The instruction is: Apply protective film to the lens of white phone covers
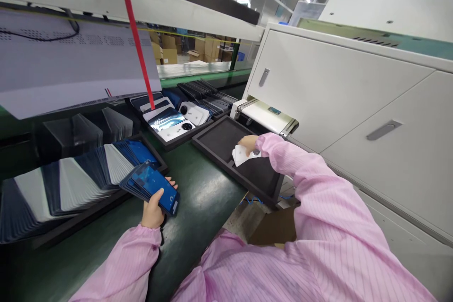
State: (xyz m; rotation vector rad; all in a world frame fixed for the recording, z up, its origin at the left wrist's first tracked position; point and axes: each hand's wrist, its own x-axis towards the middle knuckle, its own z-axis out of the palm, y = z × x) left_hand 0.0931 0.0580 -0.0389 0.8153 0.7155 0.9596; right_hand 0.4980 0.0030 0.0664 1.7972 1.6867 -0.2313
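Observation:
In the head view, my left hand (154, 210) is closed round a fanned stack of phone-shaped panels (150, 183) with blue screen-like faces, thumb on top. My right hand (248, 143) grips a few white phone-shaped panels (241, 155), each apparently with a dark round camera area; its fingers are partly hidden. Those white panels are over a black tray (215, 133), near its middle; I cannot tell whether they touch its floor. Left of my left hand, another black tray (99, 207) bears long fanned rows of dark and pale panels (79, 181).
A third tray (173, 142) holds white and shiny panels (170, 122), with dark stacked sheets (205, 94) behind. A small conveyor (267, 115) juts from the white machine cabinet (336, 80) on the right. A red strap (136, 42) hangs from the shelf above the green table (198, 188).

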